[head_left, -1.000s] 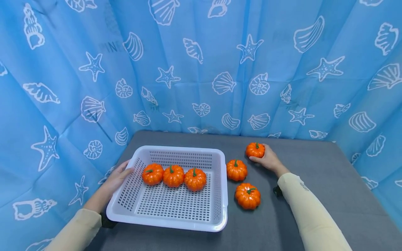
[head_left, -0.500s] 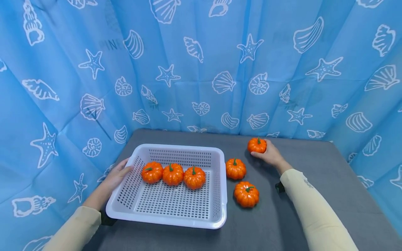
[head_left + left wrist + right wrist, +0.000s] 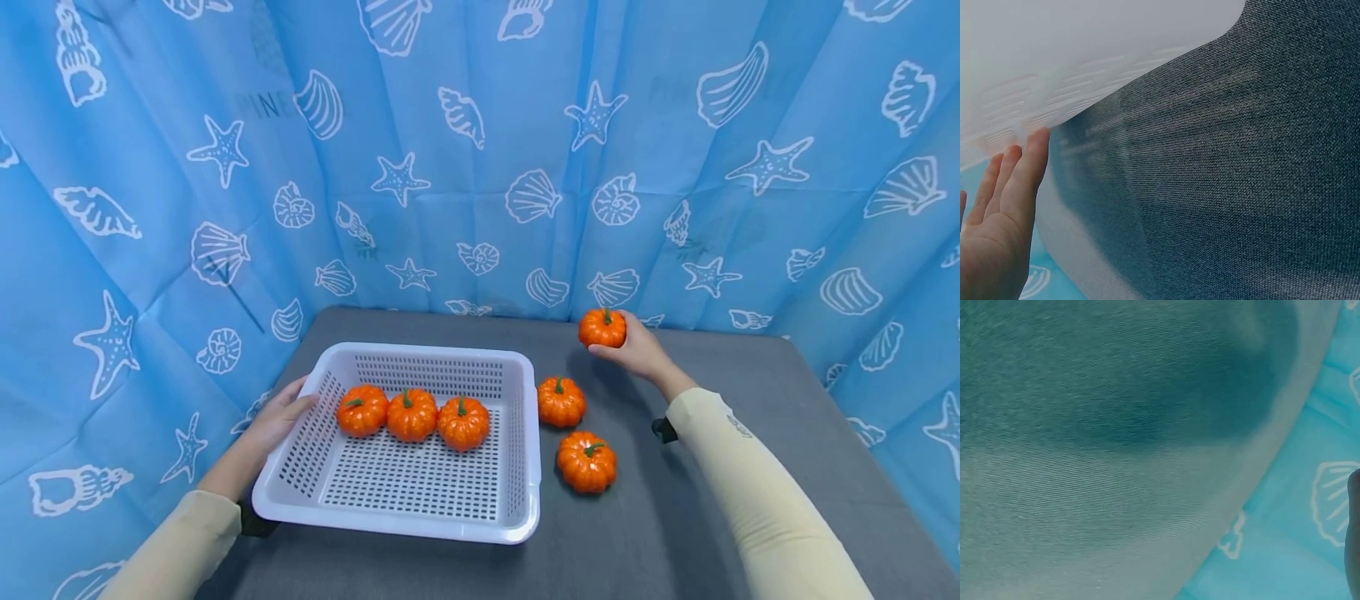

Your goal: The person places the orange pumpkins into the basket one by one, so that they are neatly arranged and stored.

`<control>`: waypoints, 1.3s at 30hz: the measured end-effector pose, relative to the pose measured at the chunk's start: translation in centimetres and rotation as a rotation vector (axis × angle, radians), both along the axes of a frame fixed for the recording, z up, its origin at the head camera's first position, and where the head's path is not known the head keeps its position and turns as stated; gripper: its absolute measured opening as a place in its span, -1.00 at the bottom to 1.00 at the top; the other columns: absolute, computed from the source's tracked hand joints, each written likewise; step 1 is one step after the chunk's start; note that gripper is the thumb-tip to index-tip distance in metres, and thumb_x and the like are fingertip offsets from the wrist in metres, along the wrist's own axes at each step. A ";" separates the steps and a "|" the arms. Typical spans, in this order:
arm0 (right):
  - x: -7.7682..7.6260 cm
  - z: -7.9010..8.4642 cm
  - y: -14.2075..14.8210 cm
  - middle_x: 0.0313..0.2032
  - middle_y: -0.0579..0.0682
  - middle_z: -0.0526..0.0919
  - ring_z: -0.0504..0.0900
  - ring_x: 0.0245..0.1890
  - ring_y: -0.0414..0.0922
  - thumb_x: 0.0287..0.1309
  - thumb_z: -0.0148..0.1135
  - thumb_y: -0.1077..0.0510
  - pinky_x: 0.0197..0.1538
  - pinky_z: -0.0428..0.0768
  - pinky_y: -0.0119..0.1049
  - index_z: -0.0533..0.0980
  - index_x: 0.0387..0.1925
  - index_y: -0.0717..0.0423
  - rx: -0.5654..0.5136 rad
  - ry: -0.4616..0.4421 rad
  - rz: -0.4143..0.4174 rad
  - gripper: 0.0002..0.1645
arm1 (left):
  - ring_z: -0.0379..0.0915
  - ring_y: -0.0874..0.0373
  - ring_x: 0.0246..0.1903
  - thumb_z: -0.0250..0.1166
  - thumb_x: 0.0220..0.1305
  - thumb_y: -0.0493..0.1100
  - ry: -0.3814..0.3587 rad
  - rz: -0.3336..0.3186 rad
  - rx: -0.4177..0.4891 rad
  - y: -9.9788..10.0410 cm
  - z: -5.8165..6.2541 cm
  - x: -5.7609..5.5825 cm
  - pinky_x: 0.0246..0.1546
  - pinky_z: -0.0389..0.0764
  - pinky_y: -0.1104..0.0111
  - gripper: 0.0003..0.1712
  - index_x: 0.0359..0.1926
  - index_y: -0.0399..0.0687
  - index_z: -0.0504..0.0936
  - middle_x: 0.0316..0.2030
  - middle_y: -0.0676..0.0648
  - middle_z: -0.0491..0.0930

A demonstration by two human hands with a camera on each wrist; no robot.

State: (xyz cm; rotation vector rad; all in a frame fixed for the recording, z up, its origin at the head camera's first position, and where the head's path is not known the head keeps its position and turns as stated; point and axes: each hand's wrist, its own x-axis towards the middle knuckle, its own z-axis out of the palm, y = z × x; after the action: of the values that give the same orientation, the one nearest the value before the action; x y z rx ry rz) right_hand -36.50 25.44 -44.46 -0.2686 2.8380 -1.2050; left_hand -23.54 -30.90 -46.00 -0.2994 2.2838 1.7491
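In the head view my right hand (image 3: pixel 641 347) grips a small orange pumpkin (image 3: pixel 602 328) with a green stem, at the back right of the table. The pumpkin hangs over its shadow, clear of the table. On the left, my left hand (image 3: pixel 279 419) lies against the left side of a white perforated plastic basket (image 3: pixel 397 533). Straight fingers (image 3: pixel 1036 153) reach the basket's outer wall in the left wrist view. Three pumpkins (image 3: pixel 412 415) sit in a row inside the basket. The right wrist view shows only a finger (image 3: pixel 1354 531) at its edge; the held pumpkin is out of that view.
Two more pumpkins stand right of the basket: one pumpkin (image 3: pixel 561 402) close to its rim, the other pumpkin (image 3: pixel 587 462) nearer the front. A dark grey cloth covers the table (image 3: pixel 720 500). Behind and around hangs a blue curtain (image 3: pixel 480 167) with white shell prints.
My right hand has raised the pumpkin off the table, first slightly right, then back left and upward. The left hand and the basket have stayed in place.
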 end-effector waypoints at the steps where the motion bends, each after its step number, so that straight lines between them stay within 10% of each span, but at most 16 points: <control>1: 0.0 0.2 -0.2 0.21 0.33 0.25 0.37 0.09 0.20 0.10 0.28 -0.21 0.15 0.45 0.13 -0.06 0.38 0.30 -0.001 0.003 0.002 0.10 | 0.59 -0.12 -0.05 -0.01 0.37 0.24 0.000 -0.002 0.002 0.0 0.0 0.0 -0.20 0.66 -0.02 -0.15 0.50 0.23 -0.21 0.31 -0.39 0.22; 39: 0.3 4.7 -6.3 0.23 0.18 0.30 0.39 0.12 0.12 0.03 0.37 -0.15 0.18 0.48 0.09 -0.02 0.40 0.14 -0.032 0.065 0.165 0.09 | 0.58 -0.11 -0.03 0.00 0.35 0.28 0.006 -0.013 0.032 -0.1 -0.3 0.0 -0.19 0.65 -0.05 -0.14 0.49 0.30 -0.22 0.32 -0.36 0.20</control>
State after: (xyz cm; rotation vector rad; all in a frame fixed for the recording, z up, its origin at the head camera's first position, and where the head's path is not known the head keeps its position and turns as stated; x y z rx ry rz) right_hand -36.24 19.09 -39.77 -0.5414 2.7863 -1.2308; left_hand -23.51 -31.01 -46.33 -0.2735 2.2543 1.7809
